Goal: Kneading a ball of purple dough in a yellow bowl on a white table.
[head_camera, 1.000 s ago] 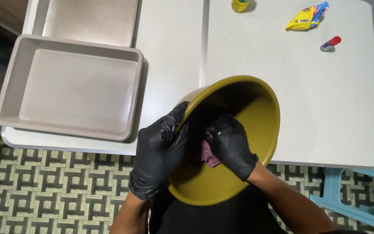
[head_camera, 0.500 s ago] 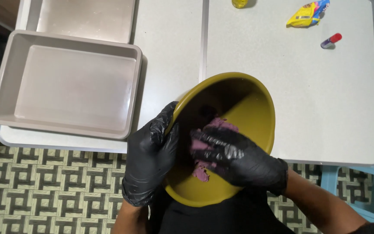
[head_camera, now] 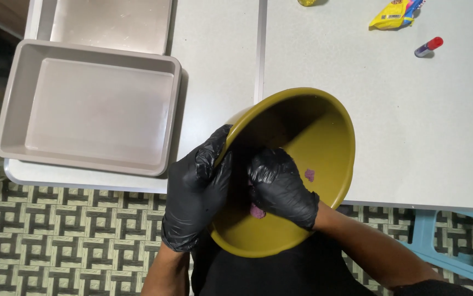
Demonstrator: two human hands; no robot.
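Here we have both hands in black gloves at the olive-yellow bowl (head_camera: 319, 148), which we take as our landmark. The bowl is tilted toward us, partly over the near edge of the white worktop (head_camera: 412, 126) and partly past it, above the patterned floor (head_camera: 72, 241). Our left hand (head_camera: 195, 192) is closed over the bowl's left rim, thumb inside, fingers wrapped down the outer wall. Our right hand (head_camera: 280, 186) is inside the bowl, fingers curled down onto a purple lump (head_camera: 257, 211) that shows just below the knuckles; we cannot tell how firmly it is gripped. A small purple scrap (head_camera: 309, 175) sticks to the inner wall just right of that hand. Left of the bowl, a beige rectangular tray (head_camera: 17, 98) sits on the worktop, overhanging its near edge, with a second tray (head_camera: 110, 22) beyond it. Far beyond the bowl, to the right, lie a yellow packet (head_camera: 393, 13) and a small red-capped tube (head_camera: 428, 46). A light blue stool (head_camera: 439, 241) stands right of the bowl, below the worktop's edge.
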